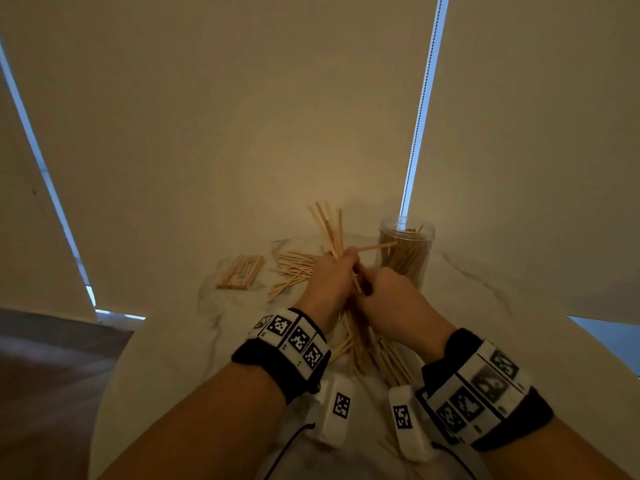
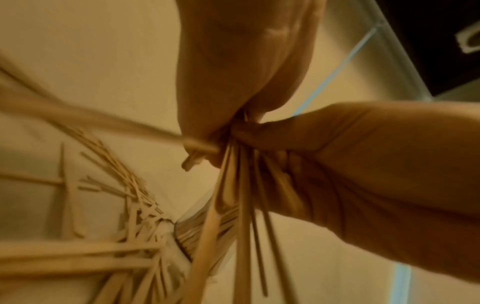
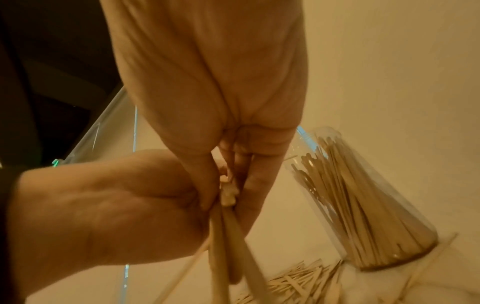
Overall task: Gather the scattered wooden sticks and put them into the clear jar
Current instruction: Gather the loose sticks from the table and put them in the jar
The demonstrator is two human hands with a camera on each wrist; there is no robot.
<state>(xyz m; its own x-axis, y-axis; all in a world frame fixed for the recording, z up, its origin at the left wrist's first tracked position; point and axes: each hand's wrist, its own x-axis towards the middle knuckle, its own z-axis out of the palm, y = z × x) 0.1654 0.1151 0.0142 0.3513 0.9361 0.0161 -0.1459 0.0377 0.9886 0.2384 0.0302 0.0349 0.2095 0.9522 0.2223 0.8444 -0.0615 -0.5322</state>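
Observation:
Both hands meet over the marble table [image 1: 485, 341] and grip one bundle of thin wooden sticks [image 1: 327, 226] that fans up and away from me. My left hand [image 1: 341, 263] curls round the bundle's middle. Just right of it, my right hand [image 1: 370, 284] pinches the same sticks [image 3: 223, 236] lower down. The clear jar [image 1: 405, 251] stands upright right behind the hands, filled with many sticks. The same jar [image 3: 363, 205] shows in the right wrist view. More loose sticks [image 1: 294, 270] lie left of the hands, and others [image 1: 367, 355] lie under my wrists.
A flat bundle of sticks with a green band [image 1: 240, 271] lies at the far left of the table. Cream roller blinds [image 1: 242, 116] hang close behind the table. The table's left edge drops to a dark floor [image 1: 52, 375].

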